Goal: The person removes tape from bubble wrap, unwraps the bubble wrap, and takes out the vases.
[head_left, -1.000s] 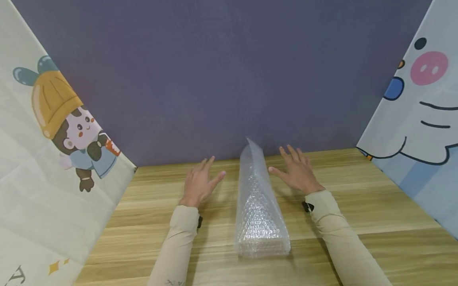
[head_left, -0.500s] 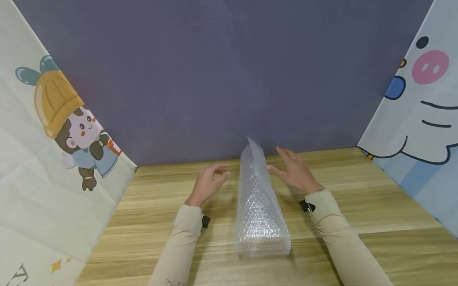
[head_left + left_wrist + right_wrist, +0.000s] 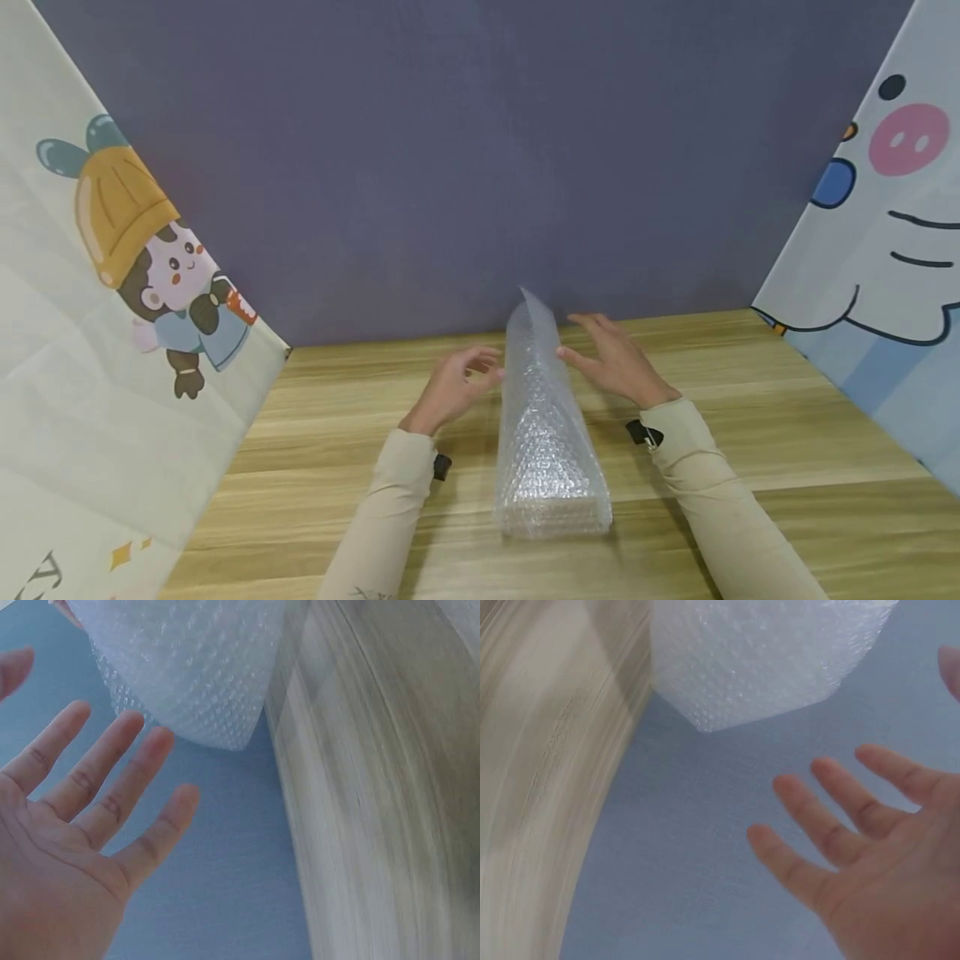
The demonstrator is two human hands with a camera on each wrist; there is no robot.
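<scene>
A clear bubble wrap bundle (image 3: pixel 542 417) sits on the table in the middle of the head view, with a loose pointed flap (image 3: pixel 536 312) at its far end. Whether anything lies inside cannot be made out. On its left side my left hand (image 3: pixel 456 385) has its fingers loosely bent, the thumb tip at or very near the wrap. In the left wrist view, that hand's fingers (image 3: pixel 112 806) are spread and hold nothing. Over on the right, my right hand (image 3: pixel 618 362) holds its fingers nearly straight beside the far part, the thumb at the wrap's edge. Its palm (image 3: pixel 907 885) holds nothing.
The wood-grain table (image 3: pixel 337 400) ends at a dark blue-grey panel (image 3: pixel 397 183) behind the bundle. Printed side panels flank it: a cartoon child (image 3: pixel 176 267) on the left, a pink pig snout (image 3: pixel 909 139) on the right.
My left hand has moved right to the bundle, its fingers going from extended to loosely bent. The right hand has shifted slightly left, its fingers closer together. The bundle stays in place.
</scene>
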